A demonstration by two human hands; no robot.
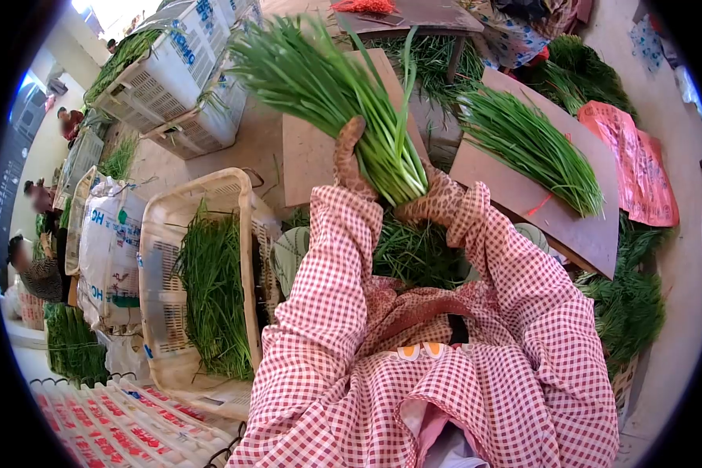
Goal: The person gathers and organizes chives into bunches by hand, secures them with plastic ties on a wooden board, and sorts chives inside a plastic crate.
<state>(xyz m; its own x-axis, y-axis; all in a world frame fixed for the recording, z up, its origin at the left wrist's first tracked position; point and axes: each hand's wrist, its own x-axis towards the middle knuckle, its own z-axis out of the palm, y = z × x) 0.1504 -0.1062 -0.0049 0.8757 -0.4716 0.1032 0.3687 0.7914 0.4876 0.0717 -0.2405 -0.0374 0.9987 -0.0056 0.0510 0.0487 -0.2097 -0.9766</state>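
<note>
A thick bunch of garlic chives (327,93) is held up in front of me, its leaves fanning to the upper left and its pale stem ends pointing down. My left hand (351,160), in a spotted brown glove, is wrapped round the stems from the left. Against the pale ends, my right hand (437,196) in a matching glove is closed from the right; its fingers are partly hidden beneath the stems. Behind the bunch is a brown board (300,156). A second bunch of chives (526,144) lies on another board (593,234) to the right.
Loose chives (417,253) lie below my hands. On my left stands a cream plastic basket (246,222) with greens inside. White crates (183,74) are stacked at the upper left, and red ties (364,6) lie on a low table (437,17). Several people are at the far left.
</note>
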